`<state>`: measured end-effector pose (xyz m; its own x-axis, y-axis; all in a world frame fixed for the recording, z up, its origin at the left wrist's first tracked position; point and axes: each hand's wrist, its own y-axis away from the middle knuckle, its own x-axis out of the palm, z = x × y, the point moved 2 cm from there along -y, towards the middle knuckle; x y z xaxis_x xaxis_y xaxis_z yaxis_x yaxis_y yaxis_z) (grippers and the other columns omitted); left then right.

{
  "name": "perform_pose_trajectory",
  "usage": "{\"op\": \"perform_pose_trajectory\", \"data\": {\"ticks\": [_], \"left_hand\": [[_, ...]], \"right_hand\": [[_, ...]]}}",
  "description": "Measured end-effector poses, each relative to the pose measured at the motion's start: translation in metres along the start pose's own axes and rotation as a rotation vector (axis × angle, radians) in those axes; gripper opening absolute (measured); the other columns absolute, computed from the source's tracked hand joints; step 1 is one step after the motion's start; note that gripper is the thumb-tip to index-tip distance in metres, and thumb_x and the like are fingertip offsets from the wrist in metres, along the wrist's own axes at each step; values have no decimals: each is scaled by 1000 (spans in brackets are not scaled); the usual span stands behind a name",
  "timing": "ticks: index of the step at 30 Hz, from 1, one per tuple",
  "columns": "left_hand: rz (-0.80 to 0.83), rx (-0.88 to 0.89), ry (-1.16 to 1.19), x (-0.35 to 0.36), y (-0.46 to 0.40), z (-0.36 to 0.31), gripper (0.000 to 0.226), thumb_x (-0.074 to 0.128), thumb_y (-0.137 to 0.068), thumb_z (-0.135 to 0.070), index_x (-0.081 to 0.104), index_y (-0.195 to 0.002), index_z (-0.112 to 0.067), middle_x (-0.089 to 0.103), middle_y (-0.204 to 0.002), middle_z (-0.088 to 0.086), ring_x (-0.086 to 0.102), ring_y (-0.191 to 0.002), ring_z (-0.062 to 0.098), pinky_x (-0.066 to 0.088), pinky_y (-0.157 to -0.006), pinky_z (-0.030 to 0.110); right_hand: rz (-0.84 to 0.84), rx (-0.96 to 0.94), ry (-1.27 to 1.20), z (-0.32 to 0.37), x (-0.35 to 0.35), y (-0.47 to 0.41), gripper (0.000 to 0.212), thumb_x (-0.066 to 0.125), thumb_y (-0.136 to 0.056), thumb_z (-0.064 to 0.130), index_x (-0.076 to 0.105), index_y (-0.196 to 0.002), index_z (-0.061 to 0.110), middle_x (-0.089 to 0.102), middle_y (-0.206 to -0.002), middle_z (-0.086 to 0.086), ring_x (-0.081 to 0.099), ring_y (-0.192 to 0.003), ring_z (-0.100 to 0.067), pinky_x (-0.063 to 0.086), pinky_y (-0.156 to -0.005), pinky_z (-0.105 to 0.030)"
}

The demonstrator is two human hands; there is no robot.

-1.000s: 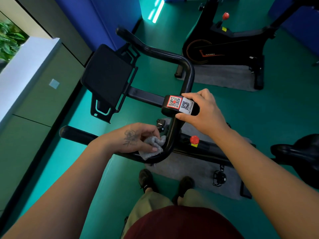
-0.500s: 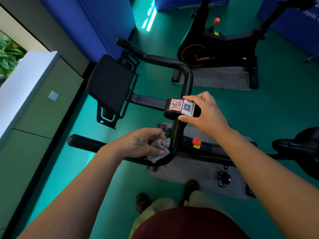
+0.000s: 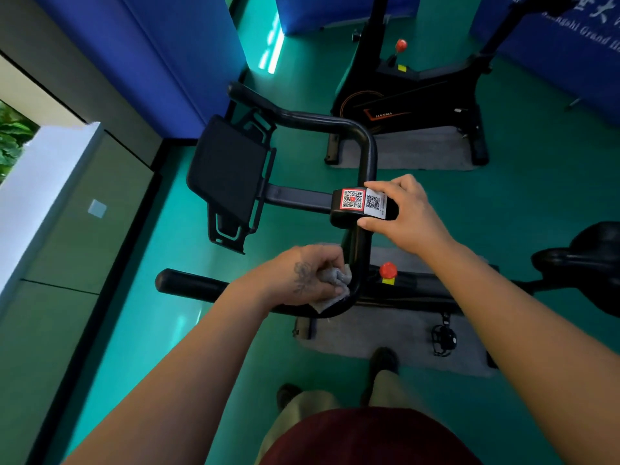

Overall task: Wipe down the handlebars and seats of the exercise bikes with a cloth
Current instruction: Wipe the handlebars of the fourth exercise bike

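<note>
A grey cloth (image 3: 335, 280) is gripped in the left hand (image 3: 302, 275) and pressed on the handlebar (image 3: 364, 263) bend at centre frame. The stem block (image 3: 349, 209) is held by the right hand (image 3: 407, 213). The far handlebar side, seat (image 3: 590, 260) at right edge and second bike (image 3: 412, 92) appear left to wipe.

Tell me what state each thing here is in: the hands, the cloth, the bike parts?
Left hand: grips the cloth, pressing it on the handlebar's near bend.
Cloth: grey, crumpled, wrapped against the bar.
Right hand: holds the centre block, steadying it.
Handlebar: black, being wiped.
Centre block: carries two code stickers.
Tablet holder: empty.
Red knob: untouched.
Seat: untouched.
</note>
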<state>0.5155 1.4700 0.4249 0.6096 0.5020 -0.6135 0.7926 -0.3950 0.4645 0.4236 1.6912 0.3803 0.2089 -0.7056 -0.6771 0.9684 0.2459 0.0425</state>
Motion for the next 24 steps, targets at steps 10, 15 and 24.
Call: {"op": "perform_pose_trajectory", "data": {"ticks": [10,15,24], "left_hand": [[49,-109,-108,-32,23,25,30,86,-84,-20,65,-93,-40,73,-95,-13,70,-90,14,59,-83,35],[59,-45,-46,-15,11,15,22,84,-88,-19,65,-94,-29,72,-89,-10,63,-77,4,51,-69,24],[60,-42,16,-15,16,23,23,83,-89,-19,64,-89,-33,69,-83,-15,61,-71,-3,50,-63,20]], "right_hand": [[0,38,1,7,-2,2,73,86,-85,40,53,-150,37,43,-125,6,40,-126,-12,42,-104,-38],[-5,36,-1,6,0,3,73,86,-85,39,53,-150,36,43,-125,6,40,-127,-14,43,-106,-40],[1,36,12,9,0,5,72,84,-87,39,51,-151,37,42,-127,7,40,-128,-13,41,-104,-37]]}}
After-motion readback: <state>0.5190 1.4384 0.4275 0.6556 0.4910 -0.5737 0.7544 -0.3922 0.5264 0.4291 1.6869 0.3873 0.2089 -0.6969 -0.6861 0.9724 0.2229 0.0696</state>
